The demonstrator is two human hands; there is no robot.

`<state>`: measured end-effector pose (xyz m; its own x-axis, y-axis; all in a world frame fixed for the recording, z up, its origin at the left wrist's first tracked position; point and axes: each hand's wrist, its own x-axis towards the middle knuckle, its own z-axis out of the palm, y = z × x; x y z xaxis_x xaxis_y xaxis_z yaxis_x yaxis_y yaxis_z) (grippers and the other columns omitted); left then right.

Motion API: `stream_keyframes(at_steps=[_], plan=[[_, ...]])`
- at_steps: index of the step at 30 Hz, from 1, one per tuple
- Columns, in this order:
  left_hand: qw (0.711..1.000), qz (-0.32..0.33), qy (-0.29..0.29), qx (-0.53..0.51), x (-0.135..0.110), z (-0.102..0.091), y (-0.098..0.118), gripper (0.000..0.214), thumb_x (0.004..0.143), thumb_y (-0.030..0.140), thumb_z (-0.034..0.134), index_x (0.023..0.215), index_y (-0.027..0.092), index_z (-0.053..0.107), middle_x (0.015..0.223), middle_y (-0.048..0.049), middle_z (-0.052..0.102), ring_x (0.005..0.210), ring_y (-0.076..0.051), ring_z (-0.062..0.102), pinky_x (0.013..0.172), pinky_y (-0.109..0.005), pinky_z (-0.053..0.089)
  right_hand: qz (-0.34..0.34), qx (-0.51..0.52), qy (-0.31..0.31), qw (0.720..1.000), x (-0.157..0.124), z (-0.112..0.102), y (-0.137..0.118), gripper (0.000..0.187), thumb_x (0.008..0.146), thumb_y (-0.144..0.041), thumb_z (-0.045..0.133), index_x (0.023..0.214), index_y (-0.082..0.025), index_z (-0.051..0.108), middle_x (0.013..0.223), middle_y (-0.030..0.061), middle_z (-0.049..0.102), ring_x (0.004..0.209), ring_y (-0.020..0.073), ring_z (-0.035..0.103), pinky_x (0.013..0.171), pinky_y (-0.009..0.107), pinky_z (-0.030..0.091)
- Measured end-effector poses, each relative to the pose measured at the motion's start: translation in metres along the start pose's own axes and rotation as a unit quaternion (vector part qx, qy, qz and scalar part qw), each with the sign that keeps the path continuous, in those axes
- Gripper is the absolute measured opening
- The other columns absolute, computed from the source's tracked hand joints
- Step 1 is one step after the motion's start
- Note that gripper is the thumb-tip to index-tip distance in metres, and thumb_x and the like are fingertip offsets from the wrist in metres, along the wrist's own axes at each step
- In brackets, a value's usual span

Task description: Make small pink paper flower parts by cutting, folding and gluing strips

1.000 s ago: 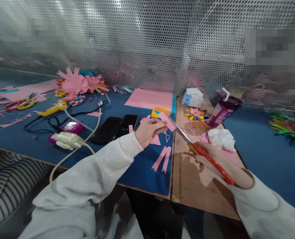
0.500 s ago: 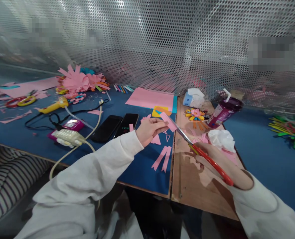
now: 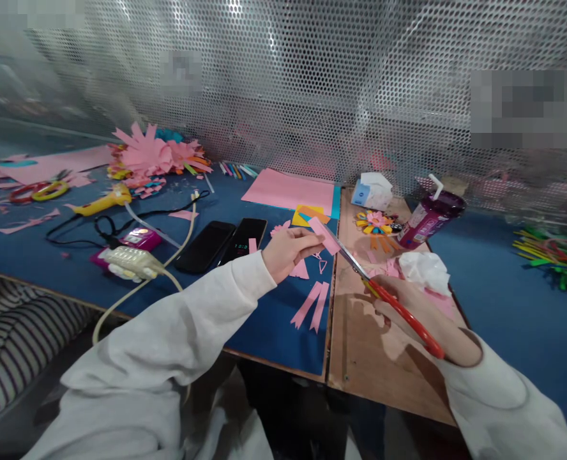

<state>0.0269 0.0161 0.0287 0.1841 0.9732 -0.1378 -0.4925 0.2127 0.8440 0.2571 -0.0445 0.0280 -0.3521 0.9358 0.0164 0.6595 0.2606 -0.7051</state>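
Observation:
My left hand [image 3: 287,252] pinches a small pink paper strip [image 3: 325,235] above the blue table top. My right hand [image 3: 424,313] grips red-handled scissors [image 3: 393,303], and their blades reach up to the strip's right edge. Below the strip lie two cut pink strips [image 3: 314,305] and smaller pink scraps [image 3: 301,269] on the blue mat. Both sleeves are white.
Two black phones [image 3: 223,243] lie left of my left hand. A pink paper sheet [image 3: 290,190], a purple cup with a straw [image 3: 430,218], a tissue box [image 3: 372,188], a crumpled tissue [image 3: 424,268], a paper flower [image 3: 374,222], a yellow glue gun [image 3: 102,203] and a power strip [image 3: 129,263] surround them. Perforated metal screen behind.
Almost nothing has changed. The view has shifted slightly, and both hands stay in place with the strip and scissors.

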Motion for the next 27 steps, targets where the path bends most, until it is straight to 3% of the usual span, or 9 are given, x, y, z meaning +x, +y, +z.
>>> stream_keyframes(at_steps=[6, 15, 27], plan=[[1.000, 0.004, 0.000, 0.004, -0.0001, -0.0001, 0.0002, 0.011, 0.063, 0.007, 0.072, 0.056, 0.009, 0.064, 0.063, -0.0012, 0.063, 0.068, -0.009, 0.061, 0.089, -0.030, 0.048, 0.041, 0.008, -0.043, 0.998, -0.0002, 0.0024, -0.0002, 0.013, 0.074, -0.031, 0.050, 0.074, -0.019, 0.051, 0.065, 0.0010, 0.056, 0.057, 0.0157, 0.052, 0.050, 0.028, 0.040], [1.000, 0.001, 0.003, 0.004, 0.0006, -0.0008, 0.0006, 0.007, 0.063, 0.008, 0.073, 0.059, 0.008, 0.067, 0.064, -0.0026, 0.065, 0.070, -0.010, 0.063, 0.086, -0.028, 0.050, 0.010, -0.023, -0.032, 0.999, 0.0003, 0.0002, -0.0063, 0.019, 0.075, -0.036, 0.048, 0.071, -0.018, 0.051, 0.069, 0.0048, 0.059, 0.062, 0.0186, 0.052, 0.058, 0.034, 0.043], [1.000, 0.003, 0.002, 0.009, 0.0000, -0.0008, -0.0007, 0.007, 0.065, 0.008, 0.072, 0.060, 0.008, 0.066, 0.063, -0.0018, 0.063, 0.067, -0.009, 0.062, 0.085, -0.028, 0.049, 0.037, 0.015, -0.044, 0.998, -0.0023, 0.0034, -0.0032, 0.019, 0.079, -0.034, 0.047, 0.073, -0.016, 0.052, 0.057, 0.0005, 0.054, 0.046, 0.0125, 0.049, 0.042, 0.026, 0.040]])
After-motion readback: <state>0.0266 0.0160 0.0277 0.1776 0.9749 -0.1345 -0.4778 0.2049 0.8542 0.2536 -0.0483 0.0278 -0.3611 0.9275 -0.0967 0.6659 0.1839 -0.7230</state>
